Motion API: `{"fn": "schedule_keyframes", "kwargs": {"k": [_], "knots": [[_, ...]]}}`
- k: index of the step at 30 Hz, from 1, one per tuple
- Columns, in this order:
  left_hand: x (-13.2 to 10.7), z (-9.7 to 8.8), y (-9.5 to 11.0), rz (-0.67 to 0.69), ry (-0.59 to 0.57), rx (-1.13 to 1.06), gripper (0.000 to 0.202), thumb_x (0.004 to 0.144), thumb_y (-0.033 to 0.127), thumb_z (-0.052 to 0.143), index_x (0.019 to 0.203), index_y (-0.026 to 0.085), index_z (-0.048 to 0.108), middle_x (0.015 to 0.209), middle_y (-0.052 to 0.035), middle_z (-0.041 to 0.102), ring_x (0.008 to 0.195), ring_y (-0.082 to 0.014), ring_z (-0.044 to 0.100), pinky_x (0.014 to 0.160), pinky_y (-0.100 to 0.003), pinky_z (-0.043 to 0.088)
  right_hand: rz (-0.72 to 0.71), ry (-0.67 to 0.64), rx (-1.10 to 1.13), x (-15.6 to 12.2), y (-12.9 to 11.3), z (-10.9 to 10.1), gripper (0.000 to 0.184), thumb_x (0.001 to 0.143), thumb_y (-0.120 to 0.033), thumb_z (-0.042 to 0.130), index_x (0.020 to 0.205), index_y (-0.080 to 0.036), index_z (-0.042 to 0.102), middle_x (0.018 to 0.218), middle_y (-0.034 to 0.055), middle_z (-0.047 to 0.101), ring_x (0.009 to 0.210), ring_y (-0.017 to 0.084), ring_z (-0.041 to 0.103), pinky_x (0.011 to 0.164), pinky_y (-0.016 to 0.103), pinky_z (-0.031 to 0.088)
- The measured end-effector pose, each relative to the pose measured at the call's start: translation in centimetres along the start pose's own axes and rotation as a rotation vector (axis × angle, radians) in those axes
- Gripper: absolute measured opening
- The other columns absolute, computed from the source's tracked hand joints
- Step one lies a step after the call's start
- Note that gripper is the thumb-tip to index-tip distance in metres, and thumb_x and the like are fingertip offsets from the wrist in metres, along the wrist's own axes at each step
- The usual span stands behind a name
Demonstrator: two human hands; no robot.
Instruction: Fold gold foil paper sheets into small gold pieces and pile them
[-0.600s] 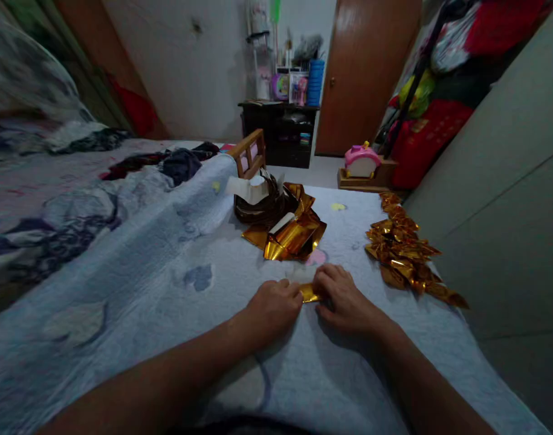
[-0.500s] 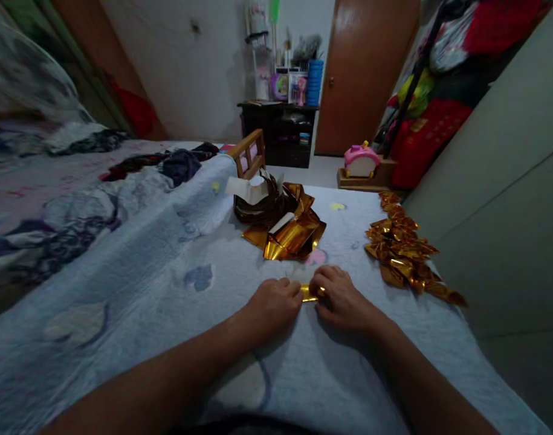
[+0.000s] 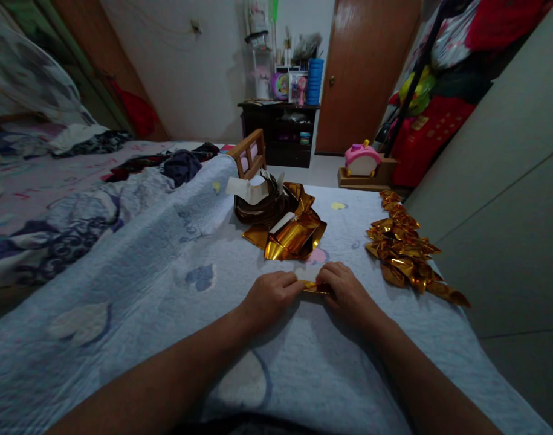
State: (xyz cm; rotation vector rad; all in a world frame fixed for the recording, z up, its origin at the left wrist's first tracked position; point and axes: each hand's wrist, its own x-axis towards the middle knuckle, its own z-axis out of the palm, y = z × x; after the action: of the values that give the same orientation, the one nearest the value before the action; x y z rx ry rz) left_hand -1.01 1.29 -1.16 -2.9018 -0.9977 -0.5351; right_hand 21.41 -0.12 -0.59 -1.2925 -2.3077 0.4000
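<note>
Both hands rest on a light blue quilt and pinch a small sheet of gold foil paper between them. My left hand grips its left edge with curled fingers. My right hand grips its right edge the same way. The paper shows a pale side on top and a gold edge below. Just beyond the hands lies a stack of unfolded gold foil sheets. A heap of folded gold foil pieces lies to the right of my right hand.
A dark round holder with white paper stands behind the foil stack. Rumpled bedding and clothes fill the left. A grey wall borders the bed on the right. A dark cabinet, a brown door and a pink toy stand beyond.
Both hands have moved slightly forward and closer together on the foil paper, and its pale side is now turned up between them.
</note>
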Motion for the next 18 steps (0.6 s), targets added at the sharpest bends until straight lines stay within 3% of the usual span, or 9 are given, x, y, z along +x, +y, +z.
{"fn": "schedule_keyframes", "kwargs": {"k": [5,10,18], "knots": [[0.1,-0.4,-0.3,-0.047,0.038,-0.010,0.012,0.097,0.014,0.058,0.094,0.018,0.069,0.087,-0.0032,0.069,0.079,-0.0179,0.065,0.069,-0.029,0.049,-0.031,0.032,-0.015,0.1,-0.3,0.1,0.023,0.076,0.002,0.059,0.078,-0.020,0.053,0.085,0.0048,0.058,0.083,0.021,0.048,0.072,0.031,0.035],[0.2,-0.2,-0.4,-0.064,0.018,0.023,0.015,0.095,0.013,0.060,0.083,0.017,0.066,0.082,-0.0021,0.068,0.076,-0.0182,0.063,0.067,-0.030,0.045,-0.062,-0.030,-0.010,0.1,-0.8,0.7,0.022,0.088,-0.013,0.066,0.076,-0.020,0.049,0.082,0.0042,0.057,0.079,0.020,0.047,0.072,0.032,0.035],[0.4,0.0,-0.6,-0.080,-0.071,-0.004,0.015,0.093,0.012,0.060,0.081,0.018,0.065,0.081,-0.0029,0.066,0.075,-0.0189,0.059,0.066,-0.031,0.043,-0.114,-0.108,0.068,-0.3,-1.6,0.4,0.011,0.089,-0.011,0.063,0.083,-0.018,0.058,0.085,0.0044,0.060,0.081,0.020,0.050,0.074,0.032,0.038]]}}
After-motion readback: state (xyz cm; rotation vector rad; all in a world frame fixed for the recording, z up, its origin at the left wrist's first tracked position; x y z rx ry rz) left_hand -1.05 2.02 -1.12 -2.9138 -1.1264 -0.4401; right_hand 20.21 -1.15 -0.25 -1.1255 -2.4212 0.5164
